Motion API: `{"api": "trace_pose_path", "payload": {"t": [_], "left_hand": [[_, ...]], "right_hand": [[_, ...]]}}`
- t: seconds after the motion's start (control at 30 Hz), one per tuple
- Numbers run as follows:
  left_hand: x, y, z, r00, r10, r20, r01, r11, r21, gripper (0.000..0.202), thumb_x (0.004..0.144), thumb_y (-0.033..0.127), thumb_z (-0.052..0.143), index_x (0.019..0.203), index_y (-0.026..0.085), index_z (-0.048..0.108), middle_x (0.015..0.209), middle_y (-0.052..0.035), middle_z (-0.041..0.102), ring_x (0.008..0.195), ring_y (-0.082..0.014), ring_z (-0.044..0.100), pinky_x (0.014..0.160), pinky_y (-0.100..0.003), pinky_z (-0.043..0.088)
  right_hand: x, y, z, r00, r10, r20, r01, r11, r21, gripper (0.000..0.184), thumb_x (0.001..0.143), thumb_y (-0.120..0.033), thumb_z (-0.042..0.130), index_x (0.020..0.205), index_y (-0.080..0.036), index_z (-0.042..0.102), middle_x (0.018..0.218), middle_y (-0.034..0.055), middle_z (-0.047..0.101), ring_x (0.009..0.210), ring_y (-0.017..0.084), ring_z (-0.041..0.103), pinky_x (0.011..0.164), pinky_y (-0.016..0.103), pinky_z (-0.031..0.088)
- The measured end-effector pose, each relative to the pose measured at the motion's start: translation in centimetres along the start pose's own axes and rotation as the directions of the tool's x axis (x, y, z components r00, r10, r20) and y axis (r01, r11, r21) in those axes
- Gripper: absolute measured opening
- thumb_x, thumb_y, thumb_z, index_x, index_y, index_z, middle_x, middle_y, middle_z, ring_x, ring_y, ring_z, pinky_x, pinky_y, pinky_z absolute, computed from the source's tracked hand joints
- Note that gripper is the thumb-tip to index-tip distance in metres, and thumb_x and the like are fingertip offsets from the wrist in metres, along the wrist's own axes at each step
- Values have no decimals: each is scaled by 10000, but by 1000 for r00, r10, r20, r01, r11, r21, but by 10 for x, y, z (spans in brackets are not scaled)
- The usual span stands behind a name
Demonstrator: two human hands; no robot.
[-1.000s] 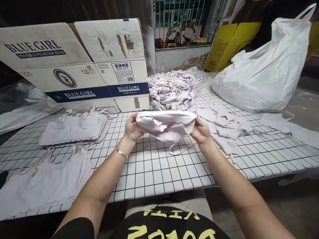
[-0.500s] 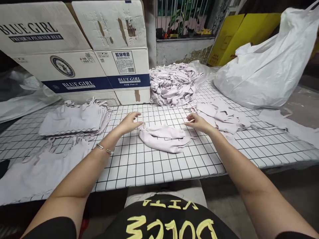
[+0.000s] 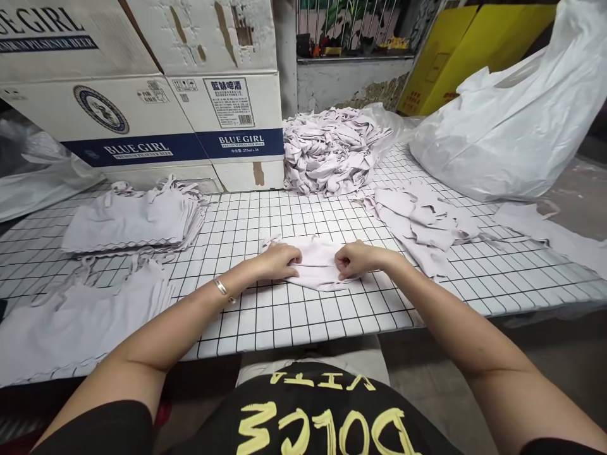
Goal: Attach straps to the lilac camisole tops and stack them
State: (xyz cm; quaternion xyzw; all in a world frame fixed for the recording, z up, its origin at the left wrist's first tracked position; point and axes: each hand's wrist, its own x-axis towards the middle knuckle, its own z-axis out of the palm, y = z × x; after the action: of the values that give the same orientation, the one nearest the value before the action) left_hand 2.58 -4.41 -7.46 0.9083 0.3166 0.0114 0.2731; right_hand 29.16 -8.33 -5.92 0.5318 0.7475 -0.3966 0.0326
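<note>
On the table in front of me lies a crumpled pale pink garment (image 3: 317, 256), with a fold running across it from side to side. My left hand (image 3: 279, 260) is closed on its left part, thumb and fingers pinched on the cloth. At the right part my right hand (image 3: 355, 258) grips the fabric with curled fingers. Both hands rest low against the tabletop and hide the garment's two ends. A neat stack of pale camisoles (image 3: 126, 221) with wavy hems lies beyond my left forearm, and more camisoles (image 3: 95, 316) are spread nearer to me.
Behind stands a Blue Girl beer carton (image 3: 156, 117), beside a heap of pale garments (image 3: 334, 151). Loose garments (image 3: 422, 218) lie to the right on the gridded tablecloth (image 3: 294, 322). A full white plastic bag (image 3: 502, 133) stands at the back right, before a yellow box (image 3: 441, 63).
Both hands have come down and inward onto the garment, going from open fingers to a grip. The garment's open loop now lies flatter. The view has shifted slightly.
</note>
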Motion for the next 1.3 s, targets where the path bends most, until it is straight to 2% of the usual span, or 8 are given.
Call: {"api": "trace_pose_path", "payload": {"t": [0.2,0.37,0.57,0.63,0.73,0.93,1.1,1.3], "left_hand": [[-14,-12,-28,991,7,134,57,881,-469,232,824,414,567,896,193,575,898,-45,647,826,-177,577,747,-287,411],[-18,-7,-21,991,-6,134,27,987,-159,175,726,353,679,779,196,623,839,-15,617,910,-204,529,938,-374,326],[-10,-10,-20,993,-116,13,114,940,-323,224,831,404,570,920,199,588,997,-41,628,900,-200,568,854,-337,392],[-3,-5,-17,909,-299,-289,225,938,-264,238,846,388,560,995,202,567,1079,-61,615,954,-220,561,901,-377,370],[1,7,-1,717,-313,-623,290,946,-142,256,870,368,533,1059,196,559,1135,-87,585,1027,-242,530,937,-410,343],[7,3,14,949,-126,-290,97,989,-114,197,825,395,603,859,206,646,943,-58,648,995,-265,533,909,-425,361],[40,-21,-24,792,-541,-284,306,753,-583,305,910,403,458,1105,194,564,975,-68,644,832,-197,596,727,-306,442],[59,1,-8,706,-488,-512,518,850,-97,700,716,696,602,1196,188,547,1245,-148,524,1188,-351,432,967,-498,327]], "right_hand": [[-13,8,-12,991,-137,-2,129,924,360,332,659,-423,751,810,-203,554,810,12,626,756,162,573,664,278,419],[-12,10,-10,996,-55,68,35,962,270,305,605,-364,803,683,-187,567,618,-21,557,598,128,503,576,268,382],[-6,9,-28,964,-158,-212,265,613,745,361,733,-435,739,838,-191,494,682,-26,556,585,100,511,550,233,400],[5,14,-34,945,43,-323,214,664,716,379,722,-445,736,872,-198,491,744,-2,571,637,125,535,593,263,436],[18,25,-33,769,299,-565,17,874,486,479,643,-436,783,967,-207,515,963,58,591,807,185,560,695,315,460],[26,38,-9,858,17,-513,1,999,36,540,567,-365,818,1059,-258,623,1099,54,601,1078,273,512,906,386,409],[39,40,-12,848,191,-495,-29,948,317,353,730,-458,683,979,-215,621,967,36,648,862,200,586,760,313,448],[64,12,-18,731,224,-645,-219,972,89,522,675,-601,701,1051,-247,625,1150,75,614,1068,275,536,891,392,403]]}}
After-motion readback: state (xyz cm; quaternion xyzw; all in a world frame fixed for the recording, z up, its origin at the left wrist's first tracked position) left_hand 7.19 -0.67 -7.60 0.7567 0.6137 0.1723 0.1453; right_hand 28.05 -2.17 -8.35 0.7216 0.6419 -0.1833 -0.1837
